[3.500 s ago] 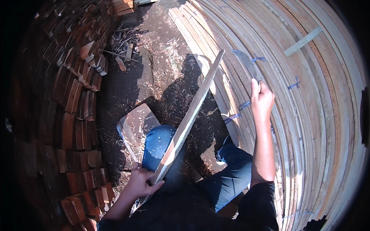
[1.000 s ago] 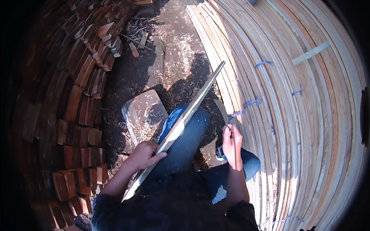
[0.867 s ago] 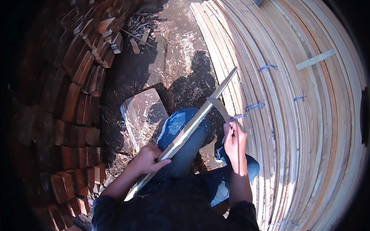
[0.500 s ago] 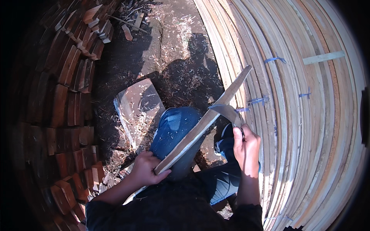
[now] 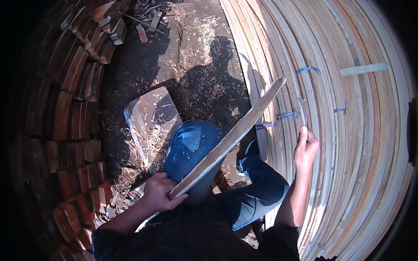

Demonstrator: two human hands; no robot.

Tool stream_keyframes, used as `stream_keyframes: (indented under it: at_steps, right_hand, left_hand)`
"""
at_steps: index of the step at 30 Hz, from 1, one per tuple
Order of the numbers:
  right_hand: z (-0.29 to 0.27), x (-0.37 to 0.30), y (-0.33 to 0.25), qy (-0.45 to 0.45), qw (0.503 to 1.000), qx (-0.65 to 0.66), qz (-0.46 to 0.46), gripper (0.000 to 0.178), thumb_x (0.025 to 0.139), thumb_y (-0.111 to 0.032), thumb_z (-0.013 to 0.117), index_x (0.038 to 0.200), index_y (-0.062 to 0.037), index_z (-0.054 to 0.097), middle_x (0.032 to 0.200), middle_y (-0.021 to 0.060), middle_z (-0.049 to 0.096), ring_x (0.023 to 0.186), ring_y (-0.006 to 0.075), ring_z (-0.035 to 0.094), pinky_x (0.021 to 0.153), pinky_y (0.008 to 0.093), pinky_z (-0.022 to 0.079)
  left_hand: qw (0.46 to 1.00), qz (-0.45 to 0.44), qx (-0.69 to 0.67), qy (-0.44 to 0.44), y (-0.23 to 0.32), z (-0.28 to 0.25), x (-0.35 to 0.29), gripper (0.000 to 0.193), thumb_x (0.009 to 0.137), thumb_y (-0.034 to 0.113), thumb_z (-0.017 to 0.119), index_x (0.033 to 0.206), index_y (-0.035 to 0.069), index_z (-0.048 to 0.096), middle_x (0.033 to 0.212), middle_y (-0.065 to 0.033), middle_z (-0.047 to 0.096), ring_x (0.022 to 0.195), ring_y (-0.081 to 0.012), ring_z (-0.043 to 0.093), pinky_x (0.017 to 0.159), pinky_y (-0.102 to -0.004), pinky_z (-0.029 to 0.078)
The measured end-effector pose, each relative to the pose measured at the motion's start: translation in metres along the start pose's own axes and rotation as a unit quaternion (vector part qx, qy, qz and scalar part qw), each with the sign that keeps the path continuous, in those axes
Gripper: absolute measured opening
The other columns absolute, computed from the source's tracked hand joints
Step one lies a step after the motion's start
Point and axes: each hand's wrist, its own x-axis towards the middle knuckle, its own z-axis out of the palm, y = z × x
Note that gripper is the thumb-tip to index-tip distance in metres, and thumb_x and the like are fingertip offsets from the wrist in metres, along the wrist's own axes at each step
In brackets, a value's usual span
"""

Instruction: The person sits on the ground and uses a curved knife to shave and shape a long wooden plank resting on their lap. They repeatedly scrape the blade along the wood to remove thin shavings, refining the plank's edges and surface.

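Note:
A long wooden stick [image 5: 226,146], tapering to a narrow far end, slants across my raised left knee [image 5: 194,135] in blue jeans. Its upper face is brown and its lower edge pale. My left hand [image 5: 159,192] is closed round the near end, thumb along the side. Off to the right of the stick, over the stacked strips, my right hand [image 5: 306,148] grips a knife [image 5: 302,109] by its handle. The blade points away from me and shows nearly edge-on, apart from the stick. The fist hides the handle.
Long pale wood strips [image 5: 348,143], tied with blue bands [image 5: 308,69], fill the right side. Reddish-brown wood pieces [image 5: 65,113] are stacked high on the left. A wood block [image 5: 152,115] strewn with shavings lies on the shaded ground ahead.
My right hand has swung the knife away from the stick, to the right and forward, and the blade has turned nearly edge-on. My left hand still holds the stick on my knee.

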Motion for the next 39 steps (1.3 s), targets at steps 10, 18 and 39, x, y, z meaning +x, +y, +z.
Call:
stream_keyframes:
  at_steps: [10,18,39]
  right_hand:
    - [0.023,-0.016,-0.059,-0.063,0.985,-0.081,-0.142,0.035,0.082,-0.033,0.074,0.067,-0.0050,0.058,0.058,0.0135,0.057,0.053,0.0341,0.060,0.048,0.0396,0.046]
    - [0.035,0.002,-0.050,-0.004,0.973,-0.116,-0.199,0.045,0.078,-0.043,0.075,0.062,-0.0063,0.054,0.055,0.0102,0.056,0.051,0.0313,0.060,0.047,0.0381,0.046]
    - [0.017,-0.018,-0.062,-0.016,0.979,-0.140,-0.149,0.047,0.085,-0.047,0.068,0.067,-0.0036,0.061,0.056,0.0152,0.059,0.053,0.0353,0.062,0.049,0.0414,0.048]
  left_hand:
    - [0.999,-0.005,-0.019,-0.027,-0.003,-0.002,-0.003,0.026,0.074,0.030,0.075,0.067,0.006,0.066,0.056,-0.0076,0.055,0.051,-0.0264,0.046,0.054,-0.0371,0.038]
    - [0.999,-0.009,-0.025,-0.032,-0.006,-0.002,-0.003,0.025,0.074,0.030,0.075,0.073,0.006,0.069,0.056,-0.0079,0.056,0.051,-0.0265,0.047,0.055,-0.0382,0.039]
    - [1.000,0.002,0.022,0.003,0.006,-0.004,0.000,0.026,0.074,0.030,0.075,0.068,0.006,0.069,0.054,-0.0088,0.058,0.052,-0.0283,0.053,0.056,-0.0400,0.043]
